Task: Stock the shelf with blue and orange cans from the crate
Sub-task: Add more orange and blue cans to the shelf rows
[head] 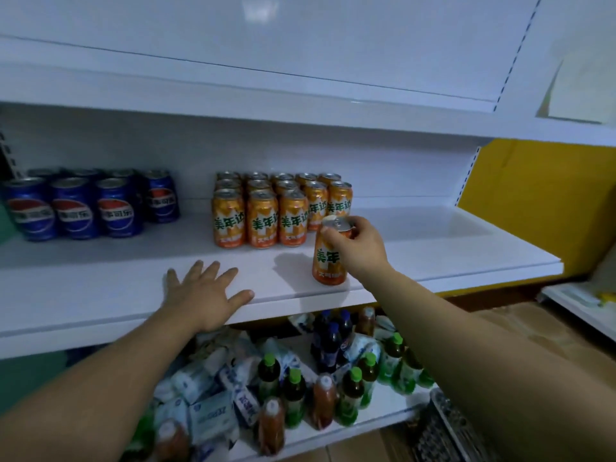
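The right hand point(358, 248) holds an orange can point(328, 261) by its top, fingers and thumb curled round the rim from the right. The can is upright near the front edge of the white shelf point(100, 278), just in front of the right end of the stocked orange cans. Whether its base touches the shelf cannot be told. The left hand point(203, 291) lies flat, palm down and fingers spread, on the front lip of the same shelf, well to the left of the can and holding nothing.

Behind the held can, a block of orange cans point(263, 215) stands in tidy rows, labels facing out. Further left, apart from them across a bare stretch of shelf, stands a group of blue cans point(76, 211).

The shelf is smooth white, with a white back panel and another white shelf point(233, 105) above it. Below it, a lower shelf point(393, 413) holds green-capped bottles point(353, 388), dark bottles with blue caps point(330, 341) and a heap of white packets point(213, 401). At the bottom right corner is a dark mesh crate point(443, 428), partly hidden by the right arm. To the right of the shelving there is a yellow panel point(533, 195) and brown flooring point(533, 331). The light is dim.
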{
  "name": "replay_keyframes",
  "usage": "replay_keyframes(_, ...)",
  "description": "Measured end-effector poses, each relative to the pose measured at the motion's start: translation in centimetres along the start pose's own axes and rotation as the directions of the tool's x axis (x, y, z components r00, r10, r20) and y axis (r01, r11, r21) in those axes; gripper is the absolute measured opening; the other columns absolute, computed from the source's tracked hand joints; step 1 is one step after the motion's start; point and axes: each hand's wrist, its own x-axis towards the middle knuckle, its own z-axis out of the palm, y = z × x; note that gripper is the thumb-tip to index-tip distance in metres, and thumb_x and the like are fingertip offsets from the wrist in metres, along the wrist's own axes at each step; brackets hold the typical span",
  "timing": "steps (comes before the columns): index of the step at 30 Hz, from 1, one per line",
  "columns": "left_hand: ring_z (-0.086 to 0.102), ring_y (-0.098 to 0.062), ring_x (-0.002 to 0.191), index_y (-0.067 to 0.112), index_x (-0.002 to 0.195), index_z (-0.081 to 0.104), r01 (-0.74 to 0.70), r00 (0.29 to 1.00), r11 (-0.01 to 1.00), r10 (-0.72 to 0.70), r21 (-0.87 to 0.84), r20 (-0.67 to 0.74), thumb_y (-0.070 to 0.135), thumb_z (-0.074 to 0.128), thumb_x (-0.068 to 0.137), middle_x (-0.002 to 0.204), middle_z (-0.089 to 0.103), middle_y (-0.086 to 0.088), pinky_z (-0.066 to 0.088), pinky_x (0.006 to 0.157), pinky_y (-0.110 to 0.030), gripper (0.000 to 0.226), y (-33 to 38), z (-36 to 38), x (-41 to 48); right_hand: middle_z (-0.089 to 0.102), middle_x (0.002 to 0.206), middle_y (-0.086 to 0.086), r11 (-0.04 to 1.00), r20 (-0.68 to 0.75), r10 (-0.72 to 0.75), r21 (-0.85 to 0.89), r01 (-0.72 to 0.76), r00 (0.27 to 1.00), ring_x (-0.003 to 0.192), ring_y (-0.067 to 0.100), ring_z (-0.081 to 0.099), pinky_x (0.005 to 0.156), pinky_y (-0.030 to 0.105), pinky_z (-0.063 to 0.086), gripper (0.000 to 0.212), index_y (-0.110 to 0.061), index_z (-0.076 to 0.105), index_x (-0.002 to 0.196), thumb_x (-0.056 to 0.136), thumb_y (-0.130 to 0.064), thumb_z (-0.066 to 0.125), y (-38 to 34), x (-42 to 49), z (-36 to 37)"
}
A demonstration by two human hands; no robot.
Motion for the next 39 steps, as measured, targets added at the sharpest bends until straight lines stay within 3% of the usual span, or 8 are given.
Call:
replay_keyframes(9, 0.0, -0.019, 0.148, 0.039, 0.151, 0.006, -0.002, 0.997, 0.999, -0.001, -0.032, -0.083, 0.08, 0.01, 0.08, 0.161, 0.0, 0.006, 0.005, 0.117, -0.052, 0.082, -0.3, 1.1, 0.6, 0.051, 0.133, 0.005, 0.988, -0.089, -0.13, -0.091, 0.122, 0.987, 0.119, 0.025, 0.053, 0.099, 0.044, 0.047, 0.06, -0.023, 0.037, 0.142, 0.09, -0.041, 0.06, 2.8, 3.3, 2.2)
replay_keyframes(15, 0.0, -0.017, 0.148, 0.039, 0.151, 0.006, 0.001, 0.994, 1.0, -0.005, -0.031, -0.109, 0.08, 0.009, 0.079, 0.161, 0.001, 0.006, 0.004, 0.118, -0.05, 0.082, -0.1, 1.4, 0.7, 0.04, 0.128, 0.007, 0.995, -0.074, -0.071, -0.08, 0.065, 0.995, 0.116, 0.031, 0.052, 0.099, 0.045, 0.047, 0.057, -0.026, 0.035, 0.146, 0.094, -0.04, 0.054, 2.6, 7.2, 3.5)
replay_keyframes(17, 0.0, -0.017, 0.148, 0.039, 0.151, 0.005, 0.003, 0.993, 1.0, -0.006, -0.027, -0.117, 0.083, 0.003, 0.075, 0.161, 0.0, 0.006, 0.005, 0.118, -0.05, 0.088, -0.2, 1.4, 0.8, 0.044, 0.127, 0.009, 0.993, -0.066, -0.076, -0.094, 0.069, 0.995, 0.116, 0.032, 0.052, 0.099, 0.048, 0.047, 0.053, -0.027, 0.038, 0.144, 0.095, -0.04, 0.053, 2.6, 8.1, 3.9)
replay_keyframes(21, 0.0, -0.018, 0.148, 0.04, 0.15, 0.005, 0.003, 0.993, 1.0, -0.006, -0.024, -0.119, 0.089, -0.03, 0.039, 0.161, 0.001, 0.006, 0.006, 0.118, -0.05, 0.126, -0.3, 1.6, 1.0, 0.051, 0.13, 0.01, 0.99, -0.064, -0.097, -0.107, 0.09, 0.993, 0.119, 0.033, 0.053, 0.099, 0.052, 0.046, 0.052, -0.027, 0.042, 0.141, 0.093, -0.042, 0.053, 3.0, 9.2, 4.2)
replay_keyframes(28, -0.001, -0.018, 0.148, 0.04, 0.15, 0.003, 0.004, 0.991, 1.0, -0.008, -0.03, -0.135, 0.086, -0.034, 0.036, 0.161, 0.0, 0.006, 0.005, 0.118, -0.051, 0.129, -0.3, 1.8, 1.2, 0.056, 0.133, 0.006, 0.992, -0.042, -0.095, -0.084, 0.091, 0.995, 0.117, 0.03, 0.055, 0.096, 0.041, 0.047, 0.05, -0.033, 0.038, 0.144, 0.096, -0.038, 0.05, 3.3, 10.7, 5.0)
replay_keyframes(32, -0.001, -0.018, 0.148, 0.039, 0.15, 0.004, -0.002, 0.993, 0.999, -0.003, -0.04, -0.116, 0.087, -0.028, 0.042, 0.161, 0.001, 0.005, 0.004, 0.118, -0.051, 0.123, -0.2, 1.7, 1.0, 0.059, 0.129, 0.005, 0.995, -0.068, -0.085, -0.06, 0.081, 0.994, 0.114, 0.03, 0.056, 0.094, 0.04, 0.047, 0.048, -0.031, 0.04, 0.142, 0.096, -0.037, 0.05, 3.3, 11.0, 5.5)
replay_keyframes(34, -0.001, -0.018, 0.148, 0.038, 0.151, 0.005, -0.001, 0.995, 0.999, -0.004, -0.051, -0.103, 0.087, -0.012, 0.06, 0.161, 0.001, 0.005, 0.004, 0.118, -0.051, 0.105, -0.2, 1.6, 1.0, 0.06, 0.128, 0.007, 0.995, -0.067, -0.06, -0.086, 0.055, 0.996, 0.114, 0.032, 0.056, 0.092, 0.041, 0.047, 0.048, -0.031, 0.039, 0.143, 0.097, -0.038, 0.048, 3.0, 11.0, 5.6)
replay_keyframes(39, -0.002, -0.018, 0.148, 0.039, 0.151, 0.006, -0.015, 0.999, 0.997, 0.012, -0.071, -0.046, 0.08, 0.014, 0.082, 0.161, 0.0, 0.005, 0.001, 0.118, -0.051, 0.081, -0.4, 0.8, 0.8, 0.052, 0.138, 0.012, 0.956, 0.069, 0.001, -0.292, 0.019, 0.998, 0.12, 0.037, 0.052, 0.098, 0.047, 0.044, 0.062, -0.026, 0.026, 0.149, 0.096, -0.054, 0.042, 1.5, 9.3, 4.1)
